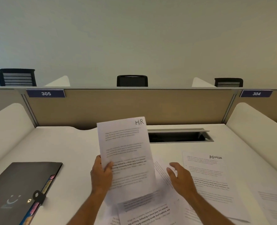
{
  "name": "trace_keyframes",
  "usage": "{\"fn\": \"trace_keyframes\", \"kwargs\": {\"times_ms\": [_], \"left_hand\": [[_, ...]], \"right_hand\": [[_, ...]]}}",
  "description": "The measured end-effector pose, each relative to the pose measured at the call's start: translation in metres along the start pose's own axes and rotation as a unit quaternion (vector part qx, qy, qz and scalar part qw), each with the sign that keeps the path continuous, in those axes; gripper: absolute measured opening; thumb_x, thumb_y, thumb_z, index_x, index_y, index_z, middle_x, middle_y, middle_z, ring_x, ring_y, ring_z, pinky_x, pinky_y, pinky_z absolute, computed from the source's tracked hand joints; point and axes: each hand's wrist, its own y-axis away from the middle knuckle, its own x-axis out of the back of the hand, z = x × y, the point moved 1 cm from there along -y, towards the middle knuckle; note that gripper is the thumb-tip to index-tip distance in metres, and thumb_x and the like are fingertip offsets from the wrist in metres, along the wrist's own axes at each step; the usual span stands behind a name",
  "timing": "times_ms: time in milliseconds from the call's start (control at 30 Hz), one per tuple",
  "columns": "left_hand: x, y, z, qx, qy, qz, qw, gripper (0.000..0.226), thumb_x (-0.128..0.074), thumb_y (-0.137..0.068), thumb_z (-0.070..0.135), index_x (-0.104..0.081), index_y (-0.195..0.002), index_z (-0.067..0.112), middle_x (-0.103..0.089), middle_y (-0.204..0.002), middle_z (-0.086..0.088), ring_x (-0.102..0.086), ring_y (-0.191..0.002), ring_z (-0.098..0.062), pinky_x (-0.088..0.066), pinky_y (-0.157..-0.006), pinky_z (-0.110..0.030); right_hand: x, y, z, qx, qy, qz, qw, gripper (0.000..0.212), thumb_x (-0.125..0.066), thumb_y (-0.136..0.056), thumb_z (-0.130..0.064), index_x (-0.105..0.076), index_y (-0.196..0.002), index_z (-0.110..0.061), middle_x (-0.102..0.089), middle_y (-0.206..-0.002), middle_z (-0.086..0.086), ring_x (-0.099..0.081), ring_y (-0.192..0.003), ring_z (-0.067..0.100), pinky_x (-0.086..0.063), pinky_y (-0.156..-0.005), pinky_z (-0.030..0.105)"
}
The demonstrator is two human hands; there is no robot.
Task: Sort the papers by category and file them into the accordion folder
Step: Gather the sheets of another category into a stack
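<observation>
Low in the middle of the frame, the left hand [101, 174] is pinching a printed sheet [126, 158] by its left edge, thumb lying across the front and fingers hidden behind it. That sheet is standing lifted and tilted above the desk, with "HR" handwritten in its upper right corner. Just to the right, the right hand [180, 177] is hovering with fingers loosely spread and holding nothing, over a scatter of loose papers [150, 213] that are overlapping along the bottom edge. Further right, another sheet marked "ADMIN" [210, 174] is lying flat, and one more page [274, 203] is showing at the lower right corner, its heading cut off by the frame. Over at the lower left, the dark accordion folder [21, 184] is lying closed on the white desk [66, 146], coloured tabs peeking out along its right side, well apart from both hands. Behind the papers, a cable slot [180, 137] is sitting open in the desk, and a tan partition [118, 106] is rising across the middle, carrying number plates 305 [46, 93] and 304 [256, 93].
</observation>
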Motion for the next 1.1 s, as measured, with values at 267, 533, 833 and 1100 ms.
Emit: {"fn": "trace_keyframes", "kwargs": {"times_ms": [267, 533, 833, 1100], "left_hand": [[0.021, -0.006, -0.023, 0.046, -0.003, 0.038, 0.998, 0.020, -0.065, -0.092, 0.007, -0.056, -0.106, 0.018, -0.067, -0.100, -0.006, -0.064, -0.086, -0.024, -0.053, -0.072, -0.032], [0.027, 0.002, -0.029, 0.066, -0.014, 0.026, 0.997, 0.022, -0.064, -0.092, 0.004, -0.056, -0.109, 0.017, -0.066, -0.101, -0.006, -0.063, -0.090, -0.027, -0.052, -0.077, -0.033], [0.044, -0.003, -0.037, 0.077, -0.026, 0.043, 0.996, 0.023, -0.063, -0.094, 0.006, -0.055, -0.109, 0.021, -0.065, -0.103, -0.005, -0.063, -0.092, -0.028, -0.055, -0.081, -0.038], [0.043, -0.007, -0.037, 0.077, -0.027, 0.042, 0.996, 0.022, -0.063, -0.094, 0.007, -0.054, -0.109, 0.022, -0.065, -0.101, -0.002, -0.063, -0.091, -0.025, -0.054, -0.077, -0.034]], "right_hand": [[-0.032, 0.032, 0.048, 0.153, 0.301, -0.165, 0.927, 0.107, 0.009, -0.077, -0.087, -0.019, -0.159, -0.023, -0.007, -0.168, -0.004, 0.011, -0.154, 0.019, 0.032, -0.110, 0.037], [-0.069, 0.036, 0.003, 0.168, 0.233, -0.189, 0.939, 0.071, -0.021, -0.100, -0.059, -0.015, -0.159, -0.020, -0.006, -0.168, -0.004, 0.007, -0.155, 0.020, 0.014, -0.122, 0.041], [-0.055, 0.008, 0.005, 0.072, 0.114, -0.054, 0.989, 0.035, -0.053, -0.101, -0.031, -0.061, -0.135, -0.024, -0.060, -0.140, -0.003, -0.038, -0.142, 0.018, -0.025, -0.119, 0.031], [-0.058, -0.014, 0.016, 0.077, 0.235, -0.157, 0.956, 0.071, -0.044, -0.091, -0.069, -0.036, -0.151, -0.032, -0.030, -0.161, -0.013, 0.000, -0.155, 0.023, 0.005, -0.121, 0.054]]}}
